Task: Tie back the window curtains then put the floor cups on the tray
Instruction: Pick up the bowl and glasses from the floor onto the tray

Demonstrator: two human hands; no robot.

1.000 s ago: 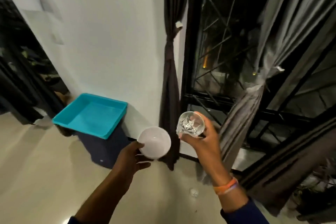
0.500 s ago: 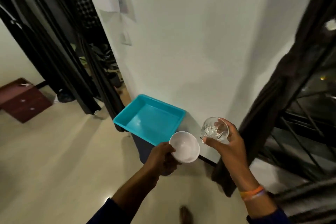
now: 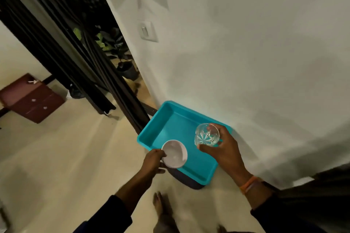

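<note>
A teal tray (image 3: 170,117) sits on a dark stool against the white wall. My left hand (image 3: 153,162) grips a white cup (image 3: 175,154) by its rim, held over the tray's near left edge. My right hand (image 3: 225,149) holds a clear cut-glass cup (image 3: 206,135) above the tray's right side, fingers wrapped round its wall. Both cups hang above the tray; I cannot tell whether either touches it. The window curtains are out of view except for a dark fold (image 3: 322,178) at the lower right.
Dark curtains (image 3: 62,47) hang at a doorway on the left, with potted plants (image 3: 121,56) behind them. A dark red low cabinet (image 3: 31,98) stands at the far left on the pale floor (image 3: 66,157). My bare foot (image 3: 162,206) is just below the tray.
I have turned left from the window and stepped up to the tray. Both hands carried their cups from beside the tray to above it.
</note>
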